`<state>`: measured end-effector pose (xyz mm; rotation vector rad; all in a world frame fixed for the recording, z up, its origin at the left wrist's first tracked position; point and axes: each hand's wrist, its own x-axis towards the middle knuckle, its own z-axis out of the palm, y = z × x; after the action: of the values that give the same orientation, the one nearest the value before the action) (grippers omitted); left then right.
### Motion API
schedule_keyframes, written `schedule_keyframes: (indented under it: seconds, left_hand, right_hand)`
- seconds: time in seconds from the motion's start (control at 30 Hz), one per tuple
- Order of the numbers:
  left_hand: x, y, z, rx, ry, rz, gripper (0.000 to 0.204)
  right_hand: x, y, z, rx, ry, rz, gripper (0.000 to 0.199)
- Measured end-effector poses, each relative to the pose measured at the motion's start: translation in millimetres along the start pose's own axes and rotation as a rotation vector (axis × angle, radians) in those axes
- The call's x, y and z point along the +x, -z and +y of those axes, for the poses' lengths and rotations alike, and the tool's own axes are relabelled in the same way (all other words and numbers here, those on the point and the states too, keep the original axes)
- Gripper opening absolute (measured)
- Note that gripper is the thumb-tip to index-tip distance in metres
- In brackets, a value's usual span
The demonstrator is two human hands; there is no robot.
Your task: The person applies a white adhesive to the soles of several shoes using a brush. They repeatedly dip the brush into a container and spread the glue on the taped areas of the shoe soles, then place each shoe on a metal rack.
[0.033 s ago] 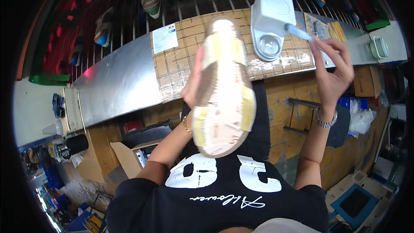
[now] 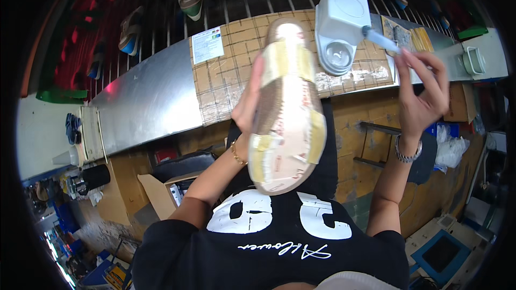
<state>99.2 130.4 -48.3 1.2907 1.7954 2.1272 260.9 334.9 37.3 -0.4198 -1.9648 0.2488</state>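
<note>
My left hand [image 2: 248, 102] is closed around the side of a lasted shoe [image 2: 287, 147], held upside down above the bench's near edge. Its pale bottom faces up, with yellowish patches along the edges and a brown mesh-like upper at the side. My right hand [image 2: 427, 94] pinches the end of a light-coloured brush [image 2: 382, 40] with a dark tip. That tip is close to the side of a white glue-pot-like container [image 2: 344, 13], which has a round clear cup [image 2: 338, 56] at its front. Whether tip and container touch, I cannot tell.
Gridded cardboard [image 2: 220, 94] covers part of the metal bench [image 2: 145, 99], with a printed sheet [image 2: 207, 44] on it. Beyond runs a rack of metal rods carrying several shoes [image 2: 190, 0]. A green-white holder [image 2: 474, 60] stands far right; an open carton [image 2: 158, 196] is below left.
The shoe and my left hand have shifted slightly right. My right hand and the brush have also moved a little right and down. Both grips are unchanged.
</note>
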Motion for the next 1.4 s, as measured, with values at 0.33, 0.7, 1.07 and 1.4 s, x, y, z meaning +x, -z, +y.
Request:
schedule_keyframes:
  seconds: [0.33,0.7,1.07,1.4]
  left_hand:
    - [17.9,-13.6,-18.7,0.352,-0.577,0.013,0.045]
    - [21.9,-7.6,-14.5,0.405,-0.768,0.001,0.045]
    - [21.0,-4.8,-6.5,0.428,-0.740,-0.005,0.048]
    - [22.9,-3.2,-1.3,0.445,-0.712,0.001,0.051]
  right_hand:
    - [2.3,0.9,-54.8,0.249,-0.152,-0.211,0.026]
    - [21.8,7.2,-41.4,0.218,0.152,-0.181,0.029]
    - [27.8,19.3,-37.1,0.287,0.144,-0.341,0.028]
    - [29.2,31.0,-36.2,0.401,0.093,-0.528,0.026]
